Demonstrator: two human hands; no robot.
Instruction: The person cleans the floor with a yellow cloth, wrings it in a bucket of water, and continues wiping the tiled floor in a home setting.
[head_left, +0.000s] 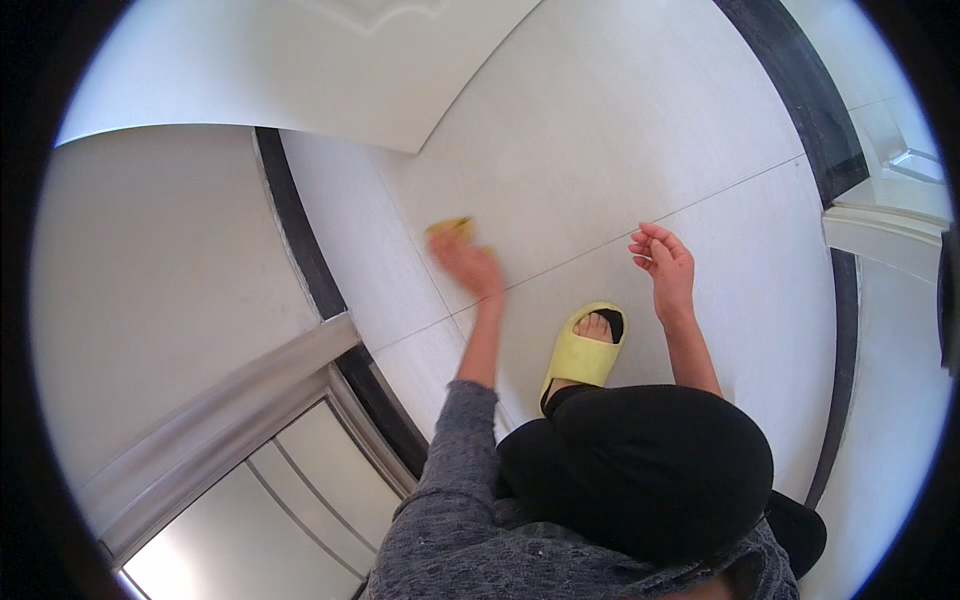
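Observation:
My left hand (466, 262) is blurred over the pale tiled floor (570, 150), left of the middle of the view. It holds a yellow cloth (451, 225), which shows past the fingers; its exact shape is blurred. My right hand (663, 262) is to the right, above the same floor, with its fingers loosely curled and nothing seen in them. A yellow slipper (589, 360) on my foot stands on the tiles between the two hands.
A white panel (300, 75) with a pointed corner juts in at the top left. A framed door with glass-like panes (300, 495) is at the lower left. Dark baseboard (292, 225) edges the left wall, and a dark strip (810, 97) curves along the right. A white door frame (877, 232) stands at the right.

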